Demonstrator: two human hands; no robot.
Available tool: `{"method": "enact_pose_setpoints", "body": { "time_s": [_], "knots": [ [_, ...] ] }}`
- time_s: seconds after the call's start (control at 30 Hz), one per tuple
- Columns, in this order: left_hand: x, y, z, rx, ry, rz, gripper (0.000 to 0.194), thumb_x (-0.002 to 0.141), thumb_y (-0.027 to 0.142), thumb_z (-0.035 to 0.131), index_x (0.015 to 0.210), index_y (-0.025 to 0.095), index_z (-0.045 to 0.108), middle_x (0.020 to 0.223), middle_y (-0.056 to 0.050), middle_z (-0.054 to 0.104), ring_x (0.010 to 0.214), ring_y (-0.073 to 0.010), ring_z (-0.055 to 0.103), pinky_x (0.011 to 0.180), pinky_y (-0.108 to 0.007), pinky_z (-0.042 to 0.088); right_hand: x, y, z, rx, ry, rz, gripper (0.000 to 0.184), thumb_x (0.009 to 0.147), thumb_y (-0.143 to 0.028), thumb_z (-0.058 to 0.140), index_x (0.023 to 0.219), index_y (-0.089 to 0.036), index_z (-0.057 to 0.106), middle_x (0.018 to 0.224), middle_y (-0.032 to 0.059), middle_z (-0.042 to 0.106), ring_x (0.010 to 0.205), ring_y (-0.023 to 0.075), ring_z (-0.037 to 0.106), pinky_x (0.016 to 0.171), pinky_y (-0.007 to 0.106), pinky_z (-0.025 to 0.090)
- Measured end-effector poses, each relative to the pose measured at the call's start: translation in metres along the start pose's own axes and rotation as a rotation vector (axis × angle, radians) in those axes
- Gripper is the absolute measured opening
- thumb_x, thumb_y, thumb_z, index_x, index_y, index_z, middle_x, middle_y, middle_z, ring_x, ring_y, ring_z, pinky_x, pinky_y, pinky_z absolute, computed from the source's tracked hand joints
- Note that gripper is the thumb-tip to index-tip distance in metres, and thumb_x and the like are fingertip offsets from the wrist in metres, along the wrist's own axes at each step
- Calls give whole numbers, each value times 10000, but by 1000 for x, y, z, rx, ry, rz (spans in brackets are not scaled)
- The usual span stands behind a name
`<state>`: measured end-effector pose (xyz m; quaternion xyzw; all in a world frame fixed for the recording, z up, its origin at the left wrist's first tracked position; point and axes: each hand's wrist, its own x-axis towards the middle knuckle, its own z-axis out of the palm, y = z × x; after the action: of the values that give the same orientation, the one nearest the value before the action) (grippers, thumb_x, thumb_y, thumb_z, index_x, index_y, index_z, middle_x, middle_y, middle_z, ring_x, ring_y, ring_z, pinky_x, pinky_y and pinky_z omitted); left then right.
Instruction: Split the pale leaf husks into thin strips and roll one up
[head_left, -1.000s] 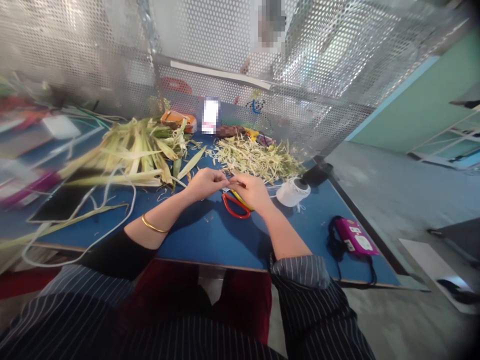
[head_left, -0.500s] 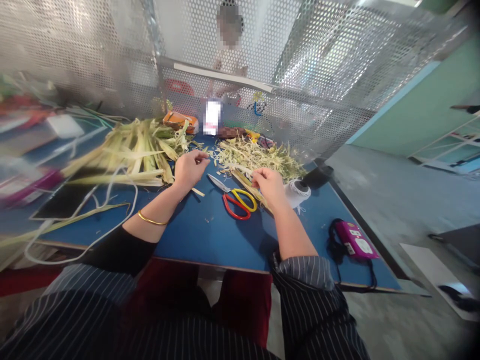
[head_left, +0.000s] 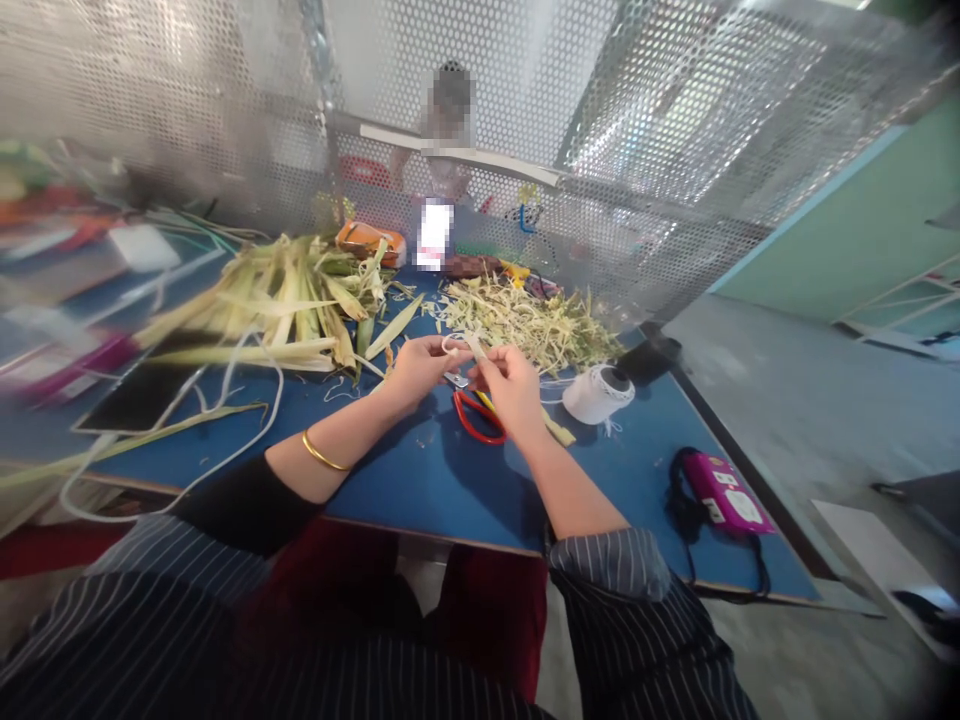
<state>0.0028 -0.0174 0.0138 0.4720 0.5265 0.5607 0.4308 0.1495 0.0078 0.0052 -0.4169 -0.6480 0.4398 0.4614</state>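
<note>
My left hand (head_left: 417, 368) and my right hand (head_left: 509, 380) meet above the blue table (head_left: 420, 480), both pinched on a pale leaf strip (head_left: 474, 346) that curls between the fingertips. The strip's other end (head_left: 558, 431) pokes out below my right wrist. Red and yellow scissors (head_left: 474, 413) lie on the table just under my hands. A gold bangle sits on my left wrist.
Long pale leaves (head_left: 277, 310) are heaped at the left, cut leaf scraps (head_left: 532, 325) at the back right. A white thread spool (head_left: 598, 392), a pink device with a black strap (head_left: 729, 494), a dark tablet (head_left: 142, 395) and a perforated metal screen (head_left: 660, 170) surround the work spot. Another person sits behind the screen.
My hands were apart half a second ago, the right one at the scrap heap. Now they have come together over the scissors, holding a leaf strip.
</note>
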Motion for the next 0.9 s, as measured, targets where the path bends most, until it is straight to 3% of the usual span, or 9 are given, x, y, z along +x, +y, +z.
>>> {"method": "enact_pose_setpoints", "body": {
  "time_s": [0.23, 0.37, 0.53, 0.77, 0.9],
  "knots": [
    [2, 1, -1, -63, -33, -68, 138, 740, 273, 667, 705, 143, 638, 656, -2, 625, 587, -82, 555, 547, -200, 438, -4, -8, 0, -373, -119, -117, 259, 838, -384, 543, 648, -209, 518, 536, -34, 516, 504, 114, 462, 526, 259, 377],
    [4, 4, -3, 18, -18, -70, 87, 770, 219, 613, 723, 149, 594, 619, -2, 623, 585, -104, 587, 514, -205, 427, -3, -12, -4, -275, -178, -4, 157, 811, -321, 546, 705, -207, 537, 547, -38, 548, 513, 120, 530, 541, 251, 415],
    [5, 4, -7, 110, 2, -3, 119, 772, 241, 622, 701, 158, 575, 578, 6, 589, 529, -93, 542, 465, -199, 379, -3, -9, -2, -185, -218, 22, 56, 785, -252, 535, 767, -204, 559, 603, -33, 593, 567, 133, 610, 595, 262, 471],
    [-1, 4, -4, 91, -100, 32, 95, 744, 216, 640, 686, 144, 615, 559, 12, 566, 505, -72, 499, 478, -197, 375, -4, -5, 4, -69, -214, 97, 233, 743, -370, 658, 675, -203, 511, 569, -19, 598, 536, 133, 588, 585, 284, 511],
    [1, 3, -7, 88, -86, 78, 96, 726, 224, 653, 683, 147, 614, 565, 14, 572, 482, -65, 468, 480, -203, 370, -4, -10, 3, 53, -238, 217, 139, 755, -308, 626, 724, -193, 553, 602, -7, 627, 537, 124, 607, 577, 276, 539]
  ]
}}
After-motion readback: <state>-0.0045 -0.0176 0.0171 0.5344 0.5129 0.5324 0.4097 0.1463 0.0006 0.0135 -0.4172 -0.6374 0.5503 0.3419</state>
